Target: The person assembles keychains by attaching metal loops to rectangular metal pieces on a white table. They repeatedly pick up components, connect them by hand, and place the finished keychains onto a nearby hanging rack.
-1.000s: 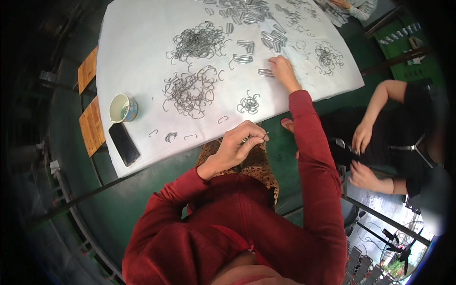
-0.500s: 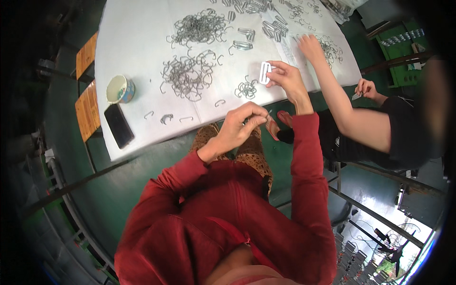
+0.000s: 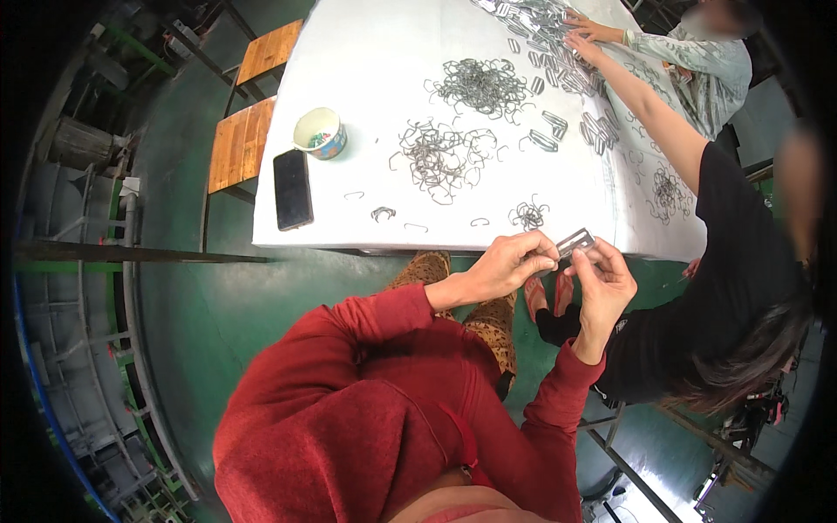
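- While I sit at the edge of the desk point(image 3: 349, 231), my left hand point(image 3: 501, 266) and my right hand point(image 3: 602, 283) meet in front of me, just off its rim.
- Both hands pinch a small stack of metal clips point(image 3: 575, 241). My left grip is closed on one end and my right grip is closed on the other, I think so the clips stay lined up.
- I hold the stack up in the air, not on the desk, maybe so I can see it well.
- Loose wire clips point(image 3: 440, 157) lie in tangled piles on the white top, near enough to reach.
- A little bowl point(image 3: 319, 133) and a black phone point(image 3: 293, 188) sit at the left side, away from the piles.
- Next to me on my right, a person in a black top point(image 3: 741, 288) stretches an arm over the clips. Another person sits at the far end.
- Under the desk is a green floor point(image 3: 209, 314), and two wooden stools point(image 3: 240, 144) stand past the left edge.
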A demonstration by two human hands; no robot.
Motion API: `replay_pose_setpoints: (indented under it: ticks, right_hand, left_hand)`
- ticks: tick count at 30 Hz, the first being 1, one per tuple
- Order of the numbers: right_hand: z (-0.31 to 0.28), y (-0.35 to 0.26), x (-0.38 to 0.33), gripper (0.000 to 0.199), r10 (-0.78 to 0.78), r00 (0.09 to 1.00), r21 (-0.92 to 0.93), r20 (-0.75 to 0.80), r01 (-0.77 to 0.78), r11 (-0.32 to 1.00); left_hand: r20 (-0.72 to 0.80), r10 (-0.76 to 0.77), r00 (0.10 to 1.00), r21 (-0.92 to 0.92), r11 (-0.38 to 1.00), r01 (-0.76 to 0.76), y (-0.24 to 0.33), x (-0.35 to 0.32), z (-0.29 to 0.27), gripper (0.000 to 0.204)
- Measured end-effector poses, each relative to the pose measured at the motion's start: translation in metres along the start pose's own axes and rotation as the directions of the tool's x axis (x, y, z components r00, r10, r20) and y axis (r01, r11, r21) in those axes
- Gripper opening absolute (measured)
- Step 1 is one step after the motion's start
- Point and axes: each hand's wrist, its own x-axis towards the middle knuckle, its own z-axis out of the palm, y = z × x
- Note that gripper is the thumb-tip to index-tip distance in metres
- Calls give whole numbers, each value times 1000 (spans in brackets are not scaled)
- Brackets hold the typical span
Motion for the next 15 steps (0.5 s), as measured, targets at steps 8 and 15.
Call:
replay_pose_setpoints:
  ticks: [8, 15]
  right_hand:
    - [1, 5, 3, 24, 38, 999, 141, 22, -41, 989]
    - [9, 5, -1, 24, 74, 992, 157, 107, -90, 983]
  left_hand:
    - [69, -19, 997, 116, 993, 10, -9, -5, -12, 15]
    - [-239, 269, 933, 635, 770, -59, -53, 61, -132, 29]
